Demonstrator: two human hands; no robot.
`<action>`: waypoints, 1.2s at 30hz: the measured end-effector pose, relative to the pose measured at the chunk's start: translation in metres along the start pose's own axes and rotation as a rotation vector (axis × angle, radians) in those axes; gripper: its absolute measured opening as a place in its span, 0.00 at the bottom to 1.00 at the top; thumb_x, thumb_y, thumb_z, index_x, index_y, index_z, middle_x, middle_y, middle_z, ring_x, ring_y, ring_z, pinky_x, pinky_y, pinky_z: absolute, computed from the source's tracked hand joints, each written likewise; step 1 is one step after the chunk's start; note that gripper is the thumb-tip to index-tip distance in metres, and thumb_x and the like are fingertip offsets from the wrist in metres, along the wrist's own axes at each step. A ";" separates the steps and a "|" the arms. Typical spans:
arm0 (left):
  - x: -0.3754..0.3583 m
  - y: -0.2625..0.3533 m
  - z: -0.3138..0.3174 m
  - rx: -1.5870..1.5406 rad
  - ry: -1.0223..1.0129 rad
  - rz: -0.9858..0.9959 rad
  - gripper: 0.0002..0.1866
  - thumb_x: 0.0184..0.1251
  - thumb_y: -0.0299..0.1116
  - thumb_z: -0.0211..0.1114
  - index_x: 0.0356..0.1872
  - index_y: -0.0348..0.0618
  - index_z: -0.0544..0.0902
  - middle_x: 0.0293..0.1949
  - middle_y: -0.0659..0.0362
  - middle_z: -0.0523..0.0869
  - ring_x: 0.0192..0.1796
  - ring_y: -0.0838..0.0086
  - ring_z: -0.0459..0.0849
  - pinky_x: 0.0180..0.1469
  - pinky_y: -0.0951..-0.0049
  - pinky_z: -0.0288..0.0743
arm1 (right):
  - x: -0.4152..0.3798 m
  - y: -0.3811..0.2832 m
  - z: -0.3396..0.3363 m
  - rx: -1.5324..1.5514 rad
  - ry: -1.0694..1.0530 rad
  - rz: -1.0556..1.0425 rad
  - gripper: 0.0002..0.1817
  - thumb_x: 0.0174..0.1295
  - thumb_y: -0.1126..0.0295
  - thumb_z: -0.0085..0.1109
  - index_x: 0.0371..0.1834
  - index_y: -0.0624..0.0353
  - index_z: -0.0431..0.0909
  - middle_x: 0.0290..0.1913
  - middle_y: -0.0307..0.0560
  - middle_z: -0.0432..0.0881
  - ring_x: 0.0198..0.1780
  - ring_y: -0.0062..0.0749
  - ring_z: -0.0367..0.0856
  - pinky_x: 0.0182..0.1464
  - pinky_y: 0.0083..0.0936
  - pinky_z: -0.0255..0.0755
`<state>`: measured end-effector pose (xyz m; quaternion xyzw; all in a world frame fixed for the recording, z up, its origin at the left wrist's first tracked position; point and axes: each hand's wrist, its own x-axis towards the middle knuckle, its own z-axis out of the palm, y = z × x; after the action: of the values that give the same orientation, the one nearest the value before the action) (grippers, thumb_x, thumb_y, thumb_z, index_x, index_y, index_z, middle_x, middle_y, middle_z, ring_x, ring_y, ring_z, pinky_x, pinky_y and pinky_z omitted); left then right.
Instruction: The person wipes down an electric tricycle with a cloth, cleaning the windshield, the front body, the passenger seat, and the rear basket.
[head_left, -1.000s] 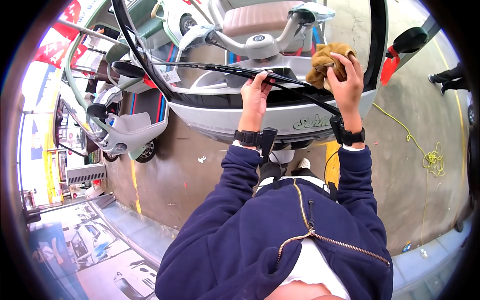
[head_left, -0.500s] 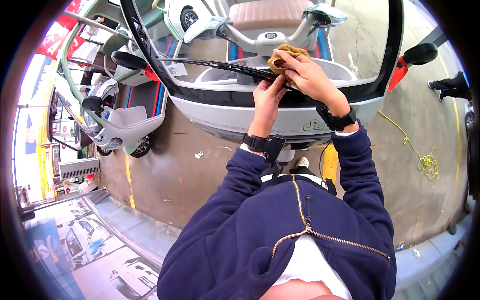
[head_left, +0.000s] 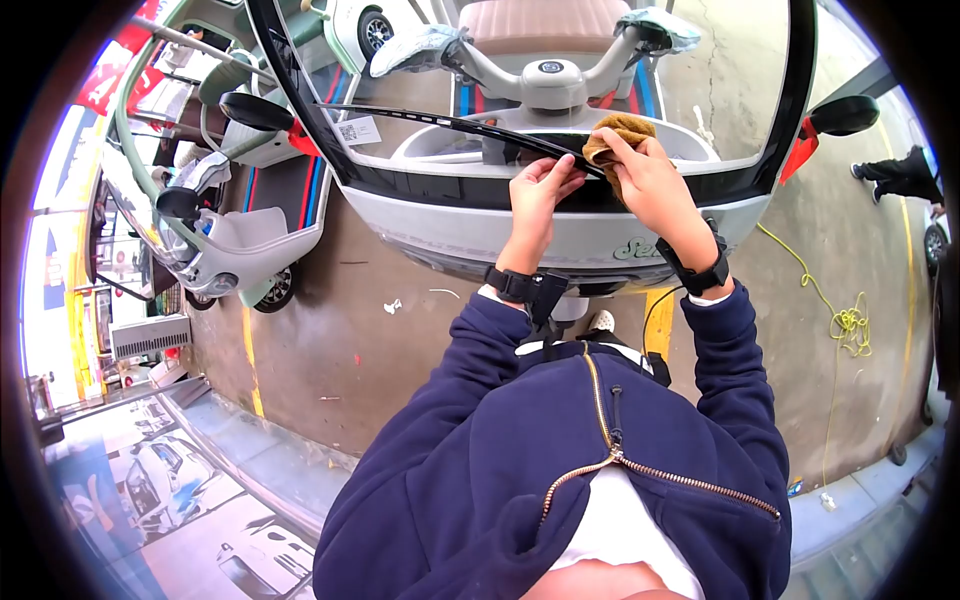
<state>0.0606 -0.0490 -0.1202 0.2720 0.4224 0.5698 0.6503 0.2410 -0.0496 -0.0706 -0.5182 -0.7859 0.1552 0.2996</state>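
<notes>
A light-coloured vehicle [head_left: 480, 228] with a windshield framed in black stands in front of me. Across the lower glass lies a long black wiper [head_left: 440, 121]. My left hand [head_left: 541, 192] is closed on the wiper near its right end, fingers pinched together. A brown cloth [head_left: 618, 140] is in my right hand [head_left: 650, 180], whose fingers press it against the wiper's right end and the lower windshield edge. The cloth and fingers hide that end of the wiper.
A second open vehicle [head_left: 262, 240] stands at the left. Side mirrors [head_left: 845, 110] stick out from the front vehicle. A yellow cord [head_left: 850, 325] lies on the floor at the right. At the far right a person's dark-clothed legs [head_left: 900, 176] show.
My right hand has moved a little to the right and down with the cloth, away from my left hand. My left hand has stayed nearly in place on the wiper.
</notes>
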 end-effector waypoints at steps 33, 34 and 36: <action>0.009 0.022 -0.013 -0.009 -0.076 0.060 0.07 0.71 0.28 0.64 0.40 0.32 0.83 0.39 0.57 0.88 0.41 0.75 0.88 0.37 0.76 0.83 | 0.097 -0.014 0.000 -0.250 0.368 -0.332 0.33 0.57 0.81 0.55 0.69 0.46 0.73 0.58 0.43 0.77 0.59 0.48 0.69 0.64 0.38 0.65; 0.009 0.020 -0.014 -0.007 -0.077 0.045 0.07 0.71 0.28 0.64 0.41 0.34 0.83 0.41 0.56 0.89 0.43 0.75 0.88 0.39 0.77 0.82 | 0.091 -0.018 0.005 -0.331 0.374 -0.226 0.33 0.56 0.78 0.57 0.69 0.44 0.73 0.57 0.44 0.74 0.57 0.49 0.65 0.63 0.40 0.62; 0.009 0.018 -0.014 -0.024 -0.075 0.017 0.08 0.71 0.29 0.65 0.44 0.36 0.83 0.43 0.57 0.89 0.45 0.75 0.88 0.41 0.79 0.80 | 0.083 -0.034 0.007 -0.488 0.448 -0.072 0.33 0.54 0.73 0.61 0.67 0.40 0.75 0.51 0.43 0.66 0.52 0.47 0.59 0.58 0.41 0.57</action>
<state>0.0393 -0.0380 -0.1138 0.2891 0.3886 0.5697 0.6640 0.1881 0.0123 -0.0310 -0.5677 -0.7324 -0.1662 0.3371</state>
